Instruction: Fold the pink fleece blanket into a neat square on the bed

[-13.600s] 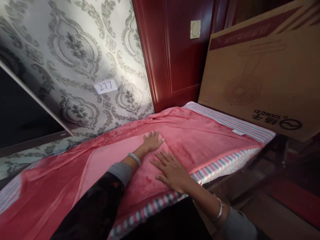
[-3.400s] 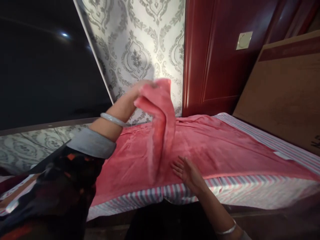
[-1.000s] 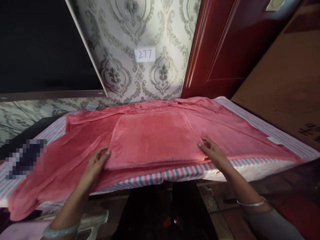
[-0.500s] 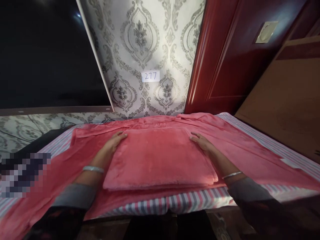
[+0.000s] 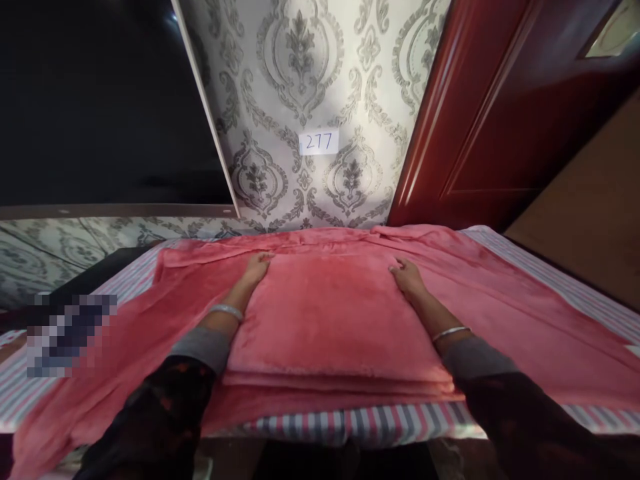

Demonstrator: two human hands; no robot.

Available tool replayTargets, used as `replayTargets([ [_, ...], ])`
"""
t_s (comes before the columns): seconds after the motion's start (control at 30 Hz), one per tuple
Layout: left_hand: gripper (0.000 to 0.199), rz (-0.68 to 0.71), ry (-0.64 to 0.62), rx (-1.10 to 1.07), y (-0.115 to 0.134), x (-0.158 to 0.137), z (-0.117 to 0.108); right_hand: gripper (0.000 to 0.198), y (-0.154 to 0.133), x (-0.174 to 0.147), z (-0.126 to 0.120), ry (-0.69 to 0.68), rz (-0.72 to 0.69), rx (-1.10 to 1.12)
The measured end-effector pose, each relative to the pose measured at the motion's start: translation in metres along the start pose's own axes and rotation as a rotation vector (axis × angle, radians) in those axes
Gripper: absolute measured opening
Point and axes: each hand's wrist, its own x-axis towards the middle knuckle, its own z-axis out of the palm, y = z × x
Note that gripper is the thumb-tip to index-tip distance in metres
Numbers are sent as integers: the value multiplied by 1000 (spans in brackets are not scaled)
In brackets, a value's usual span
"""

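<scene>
A thick folded pink plush blanket point(image 5: 340, 320) lies flat, its layered edge towards me. Under it a larger pink plush cloth point(image 5: 500, 320) is spread with wrinkles; whether the two are joined I cannot tell. My left hand point(image 5: 257, 268) is at the folded blanket's far left corner, fingers curled in and closed on its edge. At the far right corner, my right hand point(image 5: 407, 275) has its thumb and fingers bent round the edge. The fingertips are partly hidden in the plush.
A striped sheet point(image 5: 370, 421) covers the surface beneath the pink cloth. Behind stand a patterned wall with a paper label point(image 5: 319, 141) and a dark red wooden panel point(image 5: 480, 120). A large black screen point(image 5: 110, 107) is at the left. A blurred-out patch point(image 5: 75, 337) lies at the left edge.
Both hands have moved forward along the sides to the far corners, and their fingers have curled in. The view has shifted slightly, and the folded blanket's near-edge layers show more.
</scene>
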Motion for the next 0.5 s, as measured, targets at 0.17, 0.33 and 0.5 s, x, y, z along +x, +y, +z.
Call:
replayTargets([
  [0.17,34,-73,-25,20,5,-2,0,52,-3,-5,-11,-41,73,-40],
  [0.33,49,-71,1,-106,-2,-40,-28,69,-9,-50,-52,-263,181,4],
  [0.5,56,-41,-156,-117,-26,-106,-59,69,0,-118,-88,-313,145,58],
])
